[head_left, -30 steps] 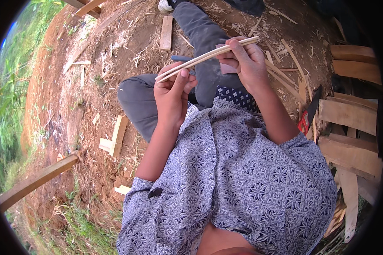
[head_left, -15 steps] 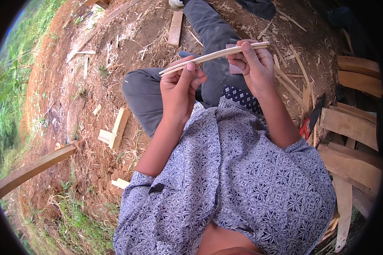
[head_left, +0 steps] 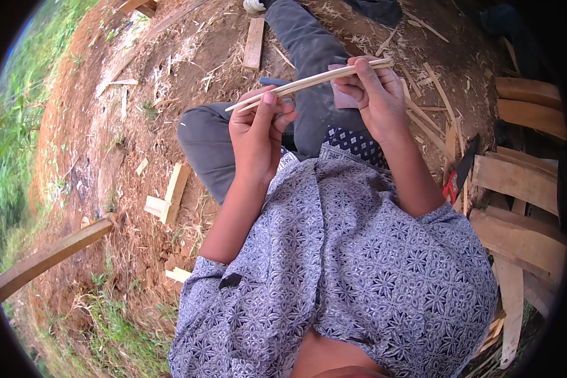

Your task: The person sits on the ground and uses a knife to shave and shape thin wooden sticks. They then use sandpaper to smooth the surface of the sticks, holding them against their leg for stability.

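Two thin pale wooden sticks (head_left: 315,80) span between my hands, rising to the right above my lap. My left hand (head_left: 261,126) is closed on their left part, the thumb on top, and the two tips stick out slightly apart. The right ends are pinched by my right hand (head_left: 379,94) between thumb and fingers, where the sticks lie together. A pinkish sheet (head_left: 343,96), perhaps sandpaper, shows beside my right fingers; I cannot tell whether they hold it or it rests on my leg. A blue rod-like thing (head_left: 273,81) is partly hidden behind the sticks.
At right lie a saw (head_left: 465,165) with a red handle and several curved wooden boards (head_left: 516,179). Wood strips (head_left: 444,94) and shavings litter the earth. A wooden block (head_left: 254,44) lies ahead, joined pieces (head_left: 175,192) to the left, and a beam (head_left: 53,255) further left.
My left hand has shifted a little left and down. The sticks look straighter, and their left tips now stand further apart. My right hand keeps its pinch.
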{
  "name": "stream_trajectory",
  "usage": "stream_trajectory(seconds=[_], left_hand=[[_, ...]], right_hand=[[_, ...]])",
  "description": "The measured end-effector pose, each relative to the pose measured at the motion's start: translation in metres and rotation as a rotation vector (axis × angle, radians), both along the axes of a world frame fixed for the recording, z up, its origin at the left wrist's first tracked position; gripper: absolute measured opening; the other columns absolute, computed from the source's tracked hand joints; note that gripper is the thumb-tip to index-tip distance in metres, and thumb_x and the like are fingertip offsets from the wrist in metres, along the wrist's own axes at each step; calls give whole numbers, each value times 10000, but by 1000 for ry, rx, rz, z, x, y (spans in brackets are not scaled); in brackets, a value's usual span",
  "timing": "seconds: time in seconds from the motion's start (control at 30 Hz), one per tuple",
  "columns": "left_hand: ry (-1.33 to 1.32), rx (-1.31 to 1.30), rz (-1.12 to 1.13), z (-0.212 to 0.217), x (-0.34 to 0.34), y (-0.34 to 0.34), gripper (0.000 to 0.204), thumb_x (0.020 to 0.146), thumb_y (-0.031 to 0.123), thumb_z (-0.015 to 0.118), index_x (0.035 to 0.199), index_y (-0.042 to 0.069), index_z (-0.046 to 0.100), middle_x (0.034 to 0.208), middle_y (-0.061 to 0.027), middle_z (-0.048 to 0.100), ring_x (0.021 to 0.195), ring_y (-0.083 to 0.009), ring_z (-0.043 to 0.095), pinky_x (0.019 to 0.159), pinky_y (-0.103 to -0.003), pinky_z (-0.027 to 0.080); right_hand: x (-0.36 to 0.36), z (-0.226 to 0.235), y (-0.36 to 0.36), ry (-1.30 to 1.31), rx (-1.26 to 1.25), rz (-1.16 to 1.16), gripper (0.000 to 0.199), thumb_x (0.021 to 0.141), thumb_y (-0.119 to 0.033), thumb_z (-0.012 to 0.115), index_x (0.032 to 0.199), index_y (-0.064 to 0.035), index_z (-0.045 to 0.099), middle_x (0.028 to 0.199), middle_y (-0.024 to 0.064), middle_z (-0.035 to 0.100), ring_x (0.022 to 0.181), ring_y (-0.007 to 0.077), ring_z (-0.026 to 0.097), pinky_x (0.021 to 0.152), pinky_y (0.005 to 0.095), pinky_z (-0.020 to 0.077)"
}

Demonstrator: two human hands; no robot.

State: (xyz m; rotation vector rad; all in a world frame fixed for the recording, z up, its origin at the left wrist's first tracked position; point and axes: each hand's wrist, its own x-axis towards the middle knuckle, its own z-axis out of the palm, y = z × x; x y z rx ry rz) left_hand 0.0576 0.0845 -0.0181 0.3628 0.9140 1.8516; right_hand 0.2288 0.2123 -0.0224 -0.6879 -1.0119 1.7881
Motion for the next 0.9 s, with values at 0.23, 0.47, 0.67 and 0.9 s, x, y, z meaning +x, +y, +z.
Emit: stream_trajectory(seconds=[0.23,0.47,0.67,0.9], left_hand=[[1,-30,-52,-2,3,1,272,1010,91,609,1256,-25,604,1073,-129,692,889,-166,719,772,-298,640],[63,-62,-104,-3,10,3,338,1000,87,624,1314,-31,584,1122,-150,691,911,-175,721,775,-295,638],[89,-72,-106,-4,10,4,335,1007,101,615,1310,-36,579,1104,-142,693,903,-175,718,781,-293,634],[48,-54,-84,-2,15,6,258,1010,113,615,1214,-45,624,1050,-141,699,880,-175,716,766,-294,635]], right_hand=[[-3,1,-2,-7,-8,7,258,1004,-228,647,1067,22,646,943,150,735,839,202,752,743,264,631],[-5,-3,-9,-42,10,75,252,1025,-214,604,1117,18,640,977,139,728,860,196,752,747,256,634],[-10,-5,-13,-36,8,84,245,1031,-195,590,1140,19,640,1005,143,726,873,195,752,754,265,641],[-19,0,-22,-94,80,126,243,1012,-171,625,1164,18,607,993,100,696,896,168,733,755,267,645]])
